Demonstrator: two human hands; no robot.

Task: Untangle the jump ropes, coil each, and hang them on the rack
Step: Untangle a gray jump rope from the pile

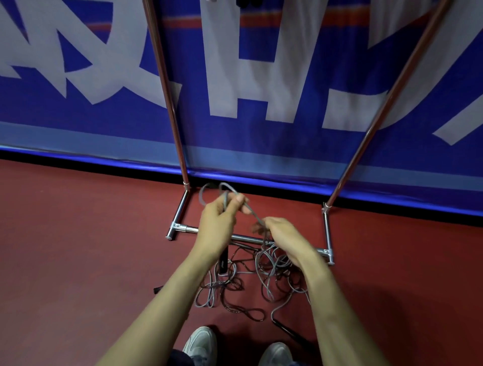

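A tangle of jump ropes [251, 284], grey and dark cords mixed, lies on the red floor in front of the rack's base. My left hand [219, 222] grips loops of the grey rope [224, 192] raised above the pile. A strand of it runs down to my right hand [281, 236], which pinches it just over the tangle. A black handle [223, 262] hangs below my left wrist, and another black handle [287, 331] lies on the floor at the lower right. The chrome rack [180, 211] stands against the wall, its two poles rising out of view.
A blue banner with large white letters [261, 78] covers the wall behind the rack. The rack's low crossbar [245, 238] runs just behind the pile. My two white shoes [201, 344] stand at the bottom edge. Dark objects [248, 2] show at the top edge.
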